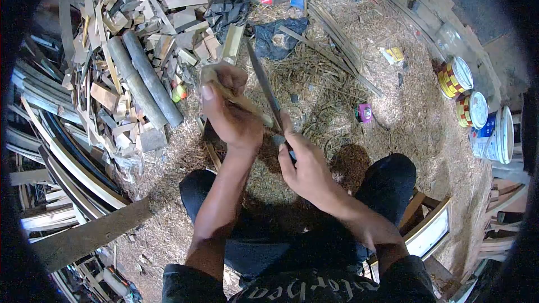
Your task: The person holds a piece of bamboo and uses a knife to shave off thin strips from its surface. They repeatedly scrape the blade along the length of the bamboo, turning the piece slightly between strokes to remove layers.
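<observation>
My left hand (237,118) is closed around a small piece of light wood (250,106), whose end sticks out towards the right. Gripped in my right hand (309,171) is a long, narrow metal tool (263,76) that tapers to a tip at the upper left, with a dark and blue handle partly hidden by my fingers. Its lower stretch passes right beside the end of the wood. Both hands are raised in front of my knees, over a floor strewn with shavings (331,106).
A heap of wood offcuts (182,19) with two round poles (151,78) lies at the left. Black plastic (281,38) and thin sticks (337,39) are ahead. Paint buckets (494,134) stand at the right, and a pink item (365,113) is nearer. A framed panel (432,230) leans by my right knee.
</observation>
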`<state>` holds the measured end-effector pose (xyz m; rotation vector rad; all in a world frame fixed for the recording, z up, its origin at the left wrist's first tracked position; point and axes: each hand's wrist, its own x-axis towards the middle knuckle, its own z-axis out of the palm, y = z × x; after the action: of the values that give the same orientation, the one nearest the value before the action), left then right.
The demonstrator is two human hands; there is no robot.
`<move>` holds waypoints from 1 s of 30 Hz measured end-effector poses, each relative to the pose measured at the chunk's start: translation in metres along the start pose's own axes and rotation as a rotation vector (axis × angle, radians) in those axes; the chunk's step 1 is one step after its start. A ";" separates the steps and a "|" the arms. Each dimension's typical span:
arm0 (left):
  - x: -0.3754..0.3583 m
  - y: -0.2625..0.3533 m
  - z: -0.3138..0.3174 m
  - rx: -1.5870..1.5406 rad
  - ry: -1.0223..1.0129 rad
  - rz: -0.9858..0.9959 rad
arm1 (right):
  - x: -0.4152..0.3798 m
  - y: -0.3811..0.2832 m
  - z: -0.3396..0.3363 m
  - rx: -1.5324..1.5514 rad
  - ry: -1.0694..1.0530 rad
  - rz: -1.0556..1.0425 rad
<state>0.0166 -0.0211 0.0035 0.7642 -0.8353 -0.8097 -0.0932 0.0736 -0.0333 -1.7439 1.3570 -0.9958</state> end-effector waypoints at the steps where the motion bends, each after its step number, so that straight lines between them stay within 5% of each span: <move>1: 0.000 0.000 -0.001 0.001 0.000 -0.003 | 0.000 -0.002 -0.001 0.000 0.000 0.003; 7: -0.001 0.013 -0.002 -0.109 -0.063 -0.010 | 0.002 0.005 -0.008 0.026 0.140 -0.139; 9: -0.003 0.016 -0.005 -0.142 -0.145 -0.041 | -0.001 0.003 -0.013 0.065 0.021 0.098; 11: -0.008 0.005 -0.005 -0.064 -0.120 0.002 | -0.001 0.012 -0.011 0.044 0.100 -0.020; 14: -0.003 0.003 -0.005 0.045 -0.118 0.066 | 0.000 0.002 -0.025 0.098 -0.016 0.227; 19: -0.006 0.022 -0.003 0.051 -0.108 0.095 | 0.004 0.024 -0.030 0.032 0.115 0.079; 23: -0.014 0.024 0.002 0.038 -0.099 0.063 | 0.009 0.021 -0.038 0.075 0.107 0.257; 27: -0.017 0.017 -0.005 0.120 -0.189 0.073 | 0.001 0.017 -0.026 0.218 0.117 0.126; 29: -0.019 0.018 -0.002 0.107 -0.177 0.058 | 0.001 0.021 -0.013 0.044 0.217 -0.123; 30: -0.019 0.018 0.000 0.095 -0.159 0.040 | -0.003 0.007 -0.016 0.103 0.136 -0.047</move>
<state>0.0141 0.0039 0.0122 0.7714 -1.0350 -0.8065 -0.1107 0.0735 -0.0328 -1.6633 1.3284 -1.2076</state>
